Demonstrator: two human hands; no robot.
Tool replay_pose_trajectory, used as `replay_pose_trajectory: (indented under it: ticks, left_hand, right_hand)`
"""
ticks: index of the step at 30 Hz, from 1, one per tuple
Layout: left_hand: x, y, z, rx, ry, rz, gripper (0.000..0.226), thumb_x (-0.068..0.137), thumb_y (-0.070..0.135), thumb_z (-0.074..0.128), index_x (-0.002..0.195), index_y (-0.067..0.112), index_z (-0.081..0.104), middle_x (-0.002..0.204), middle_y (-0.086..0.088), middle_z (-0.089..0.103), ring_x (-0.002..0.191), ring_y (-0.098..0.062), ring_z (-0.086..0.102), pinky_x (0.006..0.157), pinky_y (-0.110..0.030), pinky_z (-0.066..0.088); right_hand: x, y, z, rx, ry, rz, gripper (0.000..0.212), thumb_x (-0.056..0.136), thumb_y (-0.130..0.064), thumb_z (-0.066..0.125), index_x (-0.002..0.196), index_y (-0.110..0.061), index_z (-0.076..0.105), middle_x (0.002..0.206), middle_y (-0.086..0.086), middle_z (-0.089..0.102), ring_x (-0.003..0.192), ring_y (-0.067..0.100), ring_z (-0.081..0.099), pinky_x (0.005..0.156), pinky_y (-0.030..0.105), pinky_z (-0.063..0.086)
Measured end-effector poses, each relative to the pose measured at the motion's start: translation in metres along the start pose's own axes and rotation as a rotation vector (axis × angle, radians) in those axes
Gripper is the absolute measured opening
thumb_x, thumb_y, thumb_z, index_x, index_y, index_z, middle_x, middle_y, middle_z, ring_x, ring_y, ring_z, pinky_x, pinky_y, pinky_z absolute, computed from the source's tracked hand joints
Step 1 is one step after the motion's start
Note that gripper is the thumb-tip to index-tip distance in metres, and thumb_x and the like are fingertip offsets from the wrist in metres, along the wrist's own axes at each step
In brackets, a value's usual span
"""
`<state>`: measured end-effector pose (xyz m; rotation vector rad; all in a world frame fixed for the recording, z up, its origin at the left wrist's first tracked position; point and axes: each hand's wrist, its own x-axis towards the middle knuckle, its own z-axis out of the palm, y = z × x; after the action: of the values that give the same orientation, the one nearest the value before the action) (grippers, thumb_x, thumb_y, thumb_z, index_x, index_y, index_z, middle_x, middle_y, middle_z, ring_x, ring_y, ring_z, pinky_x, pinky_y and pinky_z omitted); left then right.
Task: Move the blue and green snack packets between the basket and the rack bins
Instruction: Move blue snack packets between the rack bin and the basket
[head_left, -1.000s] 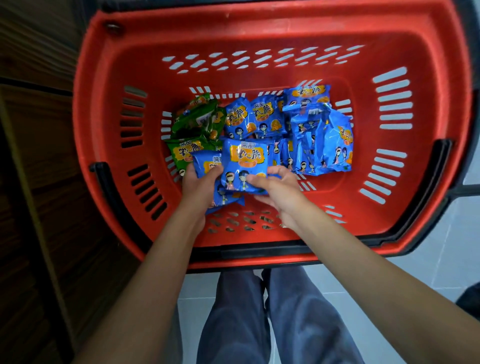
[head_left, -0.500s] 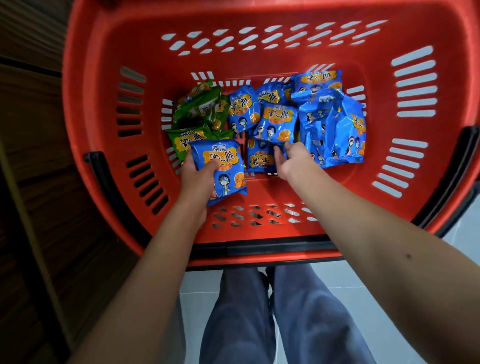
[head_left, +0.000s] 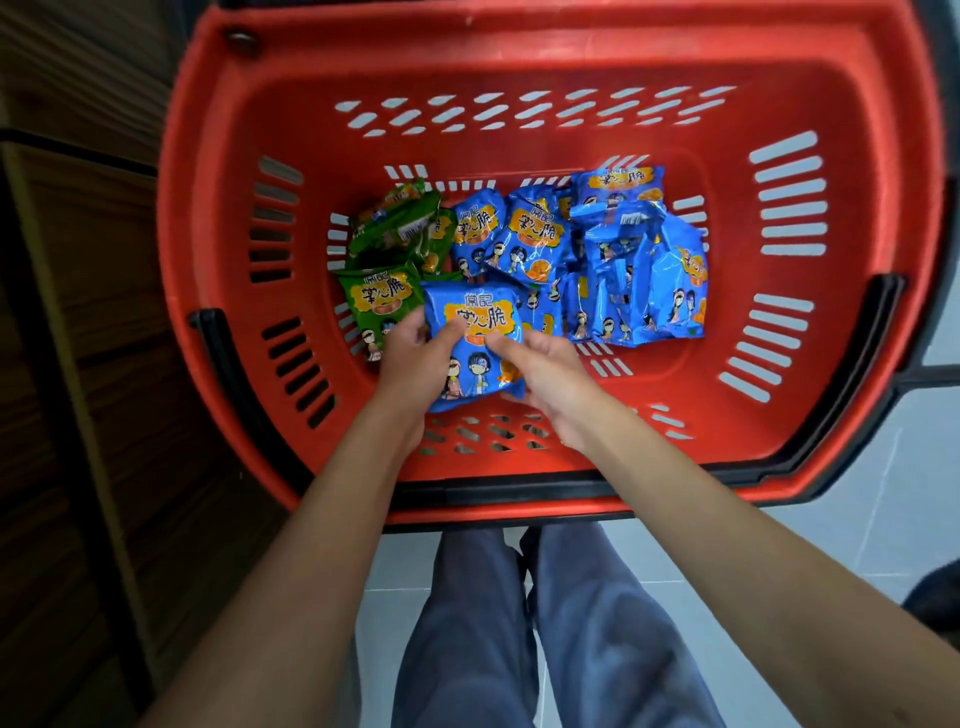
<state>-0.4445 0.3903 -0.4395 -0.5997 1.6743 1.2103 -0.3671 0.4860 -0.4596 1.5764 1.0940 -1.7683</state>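
Item: one blue snack packet (head_left: 475, 343), face up, held low over the near floor of the red basket (head_left: 218, 249). My left hand (head_left: 415, 358) grips its left edge, thumb on the front. My right hand (head_left: 545, 374) holds its right edge, fingers curled beneath.

Just left, touching my left hand: one green packet (head_left: 379, 301), face up.

Behind that: more green packets (head_left: 400, 223), heaped.

Behind and right: a pile of blue packets (head_left: 644, 270), overlapping.

Near rim: black handle (head_left: 519, 491), folded down.

Below: my grey trousers (head_left: 597, 623), pale tiled floor (head_left: 883, 493).

Left: dark wooden cabinet (head_left: 78, 364).
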Motion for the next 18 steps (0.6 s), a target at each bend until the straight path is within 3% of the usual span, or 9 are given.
replay_pose_trajectory:
  ticks: [2,3,5,6,8,10,13,16,18]
  left_hand:
    - [-0.002,-0.005,0.001,0.072,0.059,0.001,0.016,0.095,0.013,0.052,0.110,0.014,0.058,0.084,0.002,0.066,0.064,-0.007,0.066,0.060,-0.021,0.054]
    - [-0.003,-0.010,0.001,0.184,0.104,0.016,0.025,0.095,0.017,0.052,0.119,0.013,0.054,0.089,0.000,0.067,0.074,-0.012,0.067,0.070,-0.026,0.054]
    - [-0.009,-0.022,-0.003,0.567,0.166,0.094,0.041,0.093,0.027,0.053,0.132,0.016,0.046,0.108,-0.002,0.067,0.098,-0.022,0.062,0.087,-0.033,0.047]
    - [-0.013,-0.027,-0.005,0.771,0.168,0.147,0.042,0.093,0.032,0.052,0.132,0.018,0.046,0.113,-0.001,0.066,0.103,-0.024,0.060,0.089,-0.034,0.045]
    - [-0.020,-0.035,-0.006,1.018,0.125,0.235,0.034,0.092,0.039,0.050,0.122,0.023,0.055,0.111,-0.002,0.067,0.103,-0.028,0.060,0.085,-0.035,0.045]
    - [-0.022,-0.036,-0.003,1.141,0.069,0.260,0.032,0.092,0.046,0.045,0.108,0.024,0.063,0.104,-0.005,0.069,0.100,-0.030,0.062,0.081,-0.034,0.046]
    - [-0.019,-0.036,0.002,1.331,-0.036,0.243,0.039,0.093,0.050,0.042,0.098,0.022,0.069,0.102,-0.010,0.069,0.098,-0.032,0.062,0.078,-0.032,0.045]
    - [-0.020,-0.036,0.001,1.396,-0.069,0.264,0.040,0.093,0.050,0.044,0.096,0.020,0.070,0.100,-0.011,0.070,0.097,-0.033,0.062,0.076,-0.031,0.044]
    - [-0.021,-0.036,0.000,1.405,-0.079,0.276,0.038,0.092,0.050,0.045,0.098,0.022,0.070,0.101,-0.011,0.070,0.098,-0.032,0.062,0.077,-0.031,0.043]
  right_hand:
    - [0.002,-0.001,-0.004,0.018,0.038,-0.044,0.052,0.085,-0.031,0.067,0.128,-0.007,0.050,0.131,0.000,0.053,0.104,0.008,0.056,0.075,0.024,0.052]
    - [0.004,-0.004,-0.006,0.030,0.081,-0.059,0.052,0.085,-0.029,0.067,0.129,-0.009,0.050,0.127,-0.002,0.054,0.102,0.009,0.056,0.071,0.022,0.050]
    - [0.015,-0.005,-0.012,0.074,0.204,-0.070,0.048,0.085,-0.026,0.067,0.127,-0.008,0.052,0.122,0.004,0.058,0.104,0.016,0.059,0.077,0.029,0.052]
    - [0.021,-0.005,-0.015,0.094,0.279,-0.060,0.047,0.086,-0.025,0.067,0.127,-0.008,0.051,0.122,0.006,0.057,0.104,0.019,0.059,0.083,0.033,0.052]
    - [0.034,-0.002,-0.021,0.107,0.432,-0.024,0.046,0.086,-0.023,0.066,0.127,-0.009,0.049,0.127,0.009,0.054,0.109,0.025,0.057,0.095,0.040,0.049]
    - [0.045,0.004,-0.026,0.102,0.539,0.006,0.045,0.087,-0.023,0.065,0.127,-0.011,0.049,0.131,0.010,0.052,0.108,0.026,0.056,0.099,0.038,0.046]
    - [0.054,0.008,-0.026,0.052,0.639,0.025,0.042,0.087,-0.025,0.063,0.127,-0.015,0.050,0.129,0.012,0.054,0.095,0.025,0.056,0.086,0.030,0.043]
    - [0.060,0.008,-0.022,-0.044,0.724,0.031,0.043,0.087,-0.027,0.063,0.127,-0.016,0.051,0.127,0.011,0.054,0.105,0.026,0.058,0.078,0.027,0.040]
    - [0.061,0.008,-0.019,-0.131,0.769,0.038,0.041,0.087,-0.028,0.062,0.124,-0.015,0.052,0.124,0.012,0.056,0.109,0.027,0.058,0.085,0.029,0.044]
